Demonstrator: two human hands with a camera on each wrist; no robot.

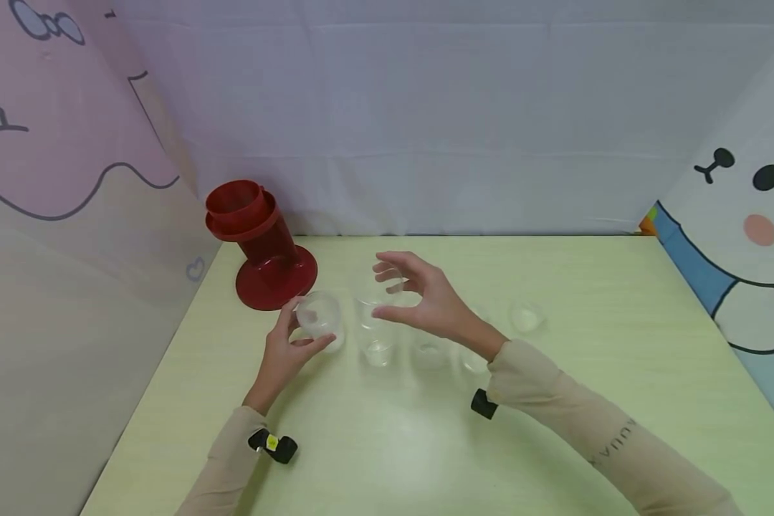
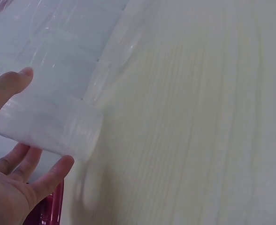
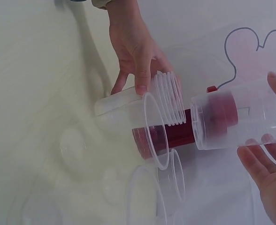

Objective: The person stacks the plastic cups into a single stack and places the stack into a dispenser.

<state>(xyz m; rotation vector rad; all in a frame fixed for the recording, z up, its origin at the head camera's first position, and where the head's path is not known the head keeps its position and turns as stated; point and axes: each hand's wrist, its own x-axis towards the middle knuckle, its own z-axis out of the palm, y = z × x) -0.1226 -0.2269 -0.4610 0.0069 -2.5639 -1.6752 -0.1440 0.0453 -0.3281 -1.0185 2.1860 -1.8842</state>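
Note:
My left hand (image 1: 284, 355) holds a stack of nested clear plastic cups (image 1: 319, 312) at the left of the table. Several rims of that stack (image 3: 170, 96) show in the right wrist view, and its side (image 2: 58, 119) fills the upper left of the left wrist view. My right hand (image 1: 432, 297) grips a single clear plastic cup (image 3: 260, 110) with thumb and fingers on opposite sides. It is raised above the cups on the table, over a clear standing cup (image 1: 378, 351) just right of the stack.
Further clear cups (image 1: 430, 351) stand to the right, partly behind my right forearm, with one cup (image 1: 527, 315) farther off. A dark red cup holder (image 1: 274, 247) with a round base stands at the back left. A fabric backdrop (image 1: 426, 129) hangs behind the table (image 1: 387, 444).

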